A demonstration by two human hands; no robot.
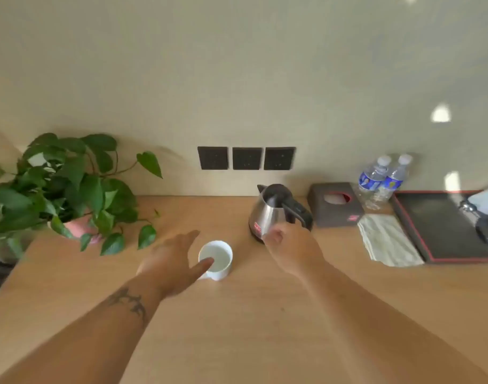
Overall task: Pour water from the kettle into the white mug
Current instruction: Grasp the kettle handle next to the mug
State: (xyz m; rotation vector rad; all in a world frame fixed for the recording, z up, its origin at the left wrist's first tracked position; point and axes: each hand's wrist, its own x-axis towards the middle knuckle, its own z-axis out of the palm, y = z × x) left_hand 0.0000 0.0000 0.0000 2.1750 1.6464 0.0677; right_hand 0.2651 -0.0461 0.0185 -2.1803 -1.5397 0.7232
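Steel kettle (276,212) upright on wood counter (265,314); round white mug (216,259) holds water

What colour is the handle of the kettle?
Black. The kettle has a shiny steel body with a black handle and lid, seen in the head view.

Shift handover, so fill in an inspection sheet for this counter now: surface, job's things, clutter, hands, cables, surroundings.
Surface: wooden counter, no spills seen.
Job's things: kettle upright, lid shut; white mug upright beside it, contents unclear.
Clutter: tissue box, two water bottles, folded cloth, black tray.
Hands: left hand open, thumb over the mug rim; right hand loosely curled near the kettle handle, holding nothing.
Cables: nothing seen.
Surroundings: potted plant, three wall sockets.
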